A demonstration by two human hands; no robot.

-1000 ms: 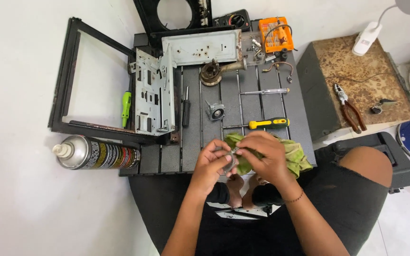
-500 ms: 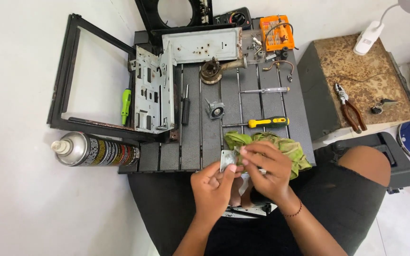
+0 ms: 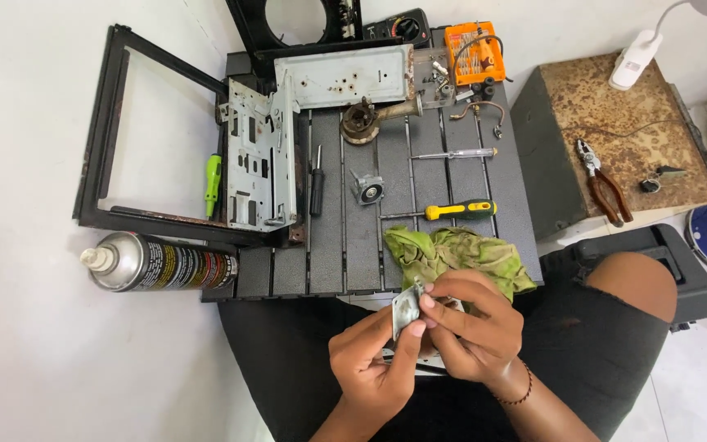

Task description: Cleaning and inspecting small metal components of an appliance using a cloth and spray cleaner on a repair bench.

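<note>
Both hands over the lap, just off the bench's near edge: left hand point(image 3: 374, 360) and right hand point(image 3: 472, 331) pinch a small metal plate point(image 3: 405, 309) between fingertips, beside the green rag point(image 3: 452, 254). Best handled with a firm edge grip, plate kept close above the rag lest it drop

We see a pale white floor point(image 3: 26, 360) all round, evenly lit. Up beyond the hands lies a dark slatted work table point(image 3: 345, 262); to their right stands a rusty-topped grey box point(image 3: 615, 123) with a white clip lamp point(image 3: 656, 41) at its far edge.
</note>
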